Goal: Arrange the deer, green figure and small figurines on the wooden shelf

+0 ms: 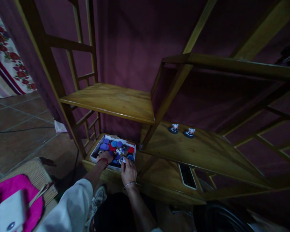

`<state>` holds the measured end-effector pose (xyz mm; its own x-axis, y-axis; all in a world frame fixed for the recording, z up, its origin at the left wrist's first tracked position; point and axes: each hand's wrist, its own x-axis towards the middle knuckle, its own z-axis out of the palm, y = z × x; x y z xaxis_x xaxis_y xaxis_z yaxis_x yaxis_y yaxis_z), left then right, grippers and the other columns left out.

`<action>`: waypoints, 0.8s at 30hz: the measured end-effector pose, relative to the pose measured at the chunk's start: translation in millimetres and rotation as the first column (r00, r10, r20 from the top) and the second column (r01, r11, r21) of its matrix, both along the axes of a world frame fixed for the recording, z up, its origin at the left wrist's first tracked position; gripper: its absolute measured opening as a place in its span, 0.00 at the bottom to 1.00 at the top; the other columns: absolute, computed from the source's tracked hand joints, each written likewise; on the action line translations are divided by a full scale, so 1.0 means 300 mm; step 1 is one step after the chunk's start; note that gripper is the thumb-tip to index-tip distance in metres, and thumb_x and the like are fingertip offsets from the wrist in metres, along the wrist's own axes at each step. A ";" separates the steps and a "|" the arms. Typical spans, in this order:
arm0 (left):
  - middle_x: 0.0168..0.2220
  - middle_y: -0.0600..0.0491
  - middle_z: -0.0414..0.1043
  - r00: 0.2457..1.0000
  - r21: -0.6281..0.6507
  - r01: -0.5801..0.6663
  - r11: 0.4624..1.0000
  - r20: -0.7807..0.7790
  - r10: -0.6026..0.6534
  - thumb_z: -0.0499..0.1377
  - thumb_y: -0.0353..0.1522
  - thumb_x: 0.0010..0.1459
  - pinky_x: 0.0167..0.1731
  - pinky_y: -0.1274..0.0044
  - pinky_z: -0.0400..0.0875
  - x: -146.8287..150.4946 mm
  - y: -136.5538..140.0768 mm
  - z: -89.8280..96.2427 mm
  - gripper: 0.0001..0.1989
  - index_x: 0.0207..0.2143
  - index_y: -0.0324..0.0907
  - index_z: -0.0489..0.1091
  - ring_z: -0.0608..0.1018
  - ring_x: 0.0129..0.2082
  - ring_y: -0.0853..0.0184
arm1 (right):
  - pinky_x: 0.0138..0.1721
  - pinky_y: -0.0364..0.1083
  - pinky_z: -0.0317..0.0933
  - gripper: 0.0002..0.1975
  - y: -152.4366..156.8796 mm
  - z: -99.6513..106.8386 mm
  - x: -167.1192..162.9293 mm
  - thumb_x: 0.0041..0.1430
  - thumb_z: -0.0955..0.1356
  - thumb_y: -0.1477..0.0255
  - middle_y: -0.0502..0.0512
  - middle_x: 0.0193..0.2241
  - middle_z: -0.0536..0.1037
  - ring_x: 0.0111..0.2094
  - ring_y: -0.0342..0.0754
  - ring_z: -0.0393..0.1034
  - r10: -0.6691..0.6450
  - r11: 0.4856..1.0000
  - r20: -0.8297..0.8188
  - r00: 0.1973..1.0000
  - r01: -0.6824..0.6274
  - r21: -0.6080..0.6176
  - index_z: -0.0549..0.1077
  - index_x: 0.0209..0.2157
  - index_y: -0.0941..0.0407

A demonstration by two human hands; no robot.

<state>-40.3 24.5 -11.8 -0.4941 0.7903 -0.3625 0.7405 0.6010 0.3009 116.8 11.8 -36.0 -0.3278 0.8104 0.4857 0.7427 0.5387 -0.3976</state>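
Note:
A shallow white cardboard box [93, 156] stands on the lowest left shelf. It is filled with purple, blue and red discs and several small figurines. My left hand [105, 156], with a red bead bracelet at the wrist, reaches into the box's left side; its fingertips are hidden among the contents. At the box's front right, my right hand [129, 171] is closed, thumb and fingers pinching a small white-and-blue figurine [122, 159]. Two similar figurines, one on the left [174, 129] and one on the right [189, 132], stand upright on round dark bases on the shelf to the right.
The wooden shelf unit has an upper left shelf [111, 98] above the box and a slanting post [157, 124] beside it. A black phone-like object [187, 176] lies on the lower right board. At lower left, a white device [12, 211] rests on pink cloth [35, 203].

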 end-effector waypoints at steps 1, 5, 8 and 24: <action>0.48 0.36 0.63 1.000 -0.009 -0.020 1.000 -0.016 0.020 0.51 0.42 0.48 0.41 0.63 0.61 0.015 0.001 -0.002 0.23 0.41 0.36 0.67 0.64 0.49 0.49 | 0.38 0.44 0.57 0.14 0.001 -0.001 -0.001 0.58 0.57 0.72 0.56 0.33 0.73 0.35 0.46 0.66 0.001 1.000 -0.002 1.000 -0.001 0.001 0.68 0.42 0.57; 0.50 0.37 0.61 0.998 -0.004 -0.020 1.000 -0.052 0.020 0.48 0.37 0.51 0.45 0.65 0.58 0.061 -0.007 0.000 0.22 0.46 0.32 0.63 0.60 0.52 0.50 | 0.38 0.43 0.57 0.14 0.001 0.000 -0.002 0.58 0.57 0.72 0.56 0.32 0.74 0.36 0.46 0.66 0.006 1.000 -0.001 1.000 -0.006 -0.002 0.68 0.42 0.57; 0.50 0.37 0.60 0.997 0.011 0.001 1.000 -0.075 0.000 0.48 0.35 0.50 0.45 0.65 0.58 0.070 -0.019 0.004 0.23 0.47 0.31 0.61 0.58 0.53 0.49 | 0.38 0.44 0.57 0.14 0.001 0.004 -0.003 0.58 0.57 0.72 0.56 0.33 0.74 0.36 0.46 0.66 0.010 1.000 0.008 1.000 -0.010 -0.008 0.68 0.42 0.57; 0.52 0.39 0.59 0.994 0.083 0.069 0.994 -0.090 -0.061 0.50 0.34 0.48 0.45 0.69 0.60 0.062 -0.040 0.000 0.29 0.54 0.35 0.51 0.59 0.54 0.56 | 0.41 0.45 0.57 0.15 0.000 -0.009 -0.003 0.58 0.56 0.72 0.57 0.35 0.73 0.38 0.47 0.65 0.020 0.999 -0.039 0.999 -0.021 -0.034 0.67 0.43 0.57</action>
<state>-21.8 12.5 -12.0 -0.4676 0.8481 -0.2491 0.8028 0.5254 0.2819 116.0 11.7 -38.6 -0.3261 0.8202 0.4701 0.7153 0.5392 -0.4446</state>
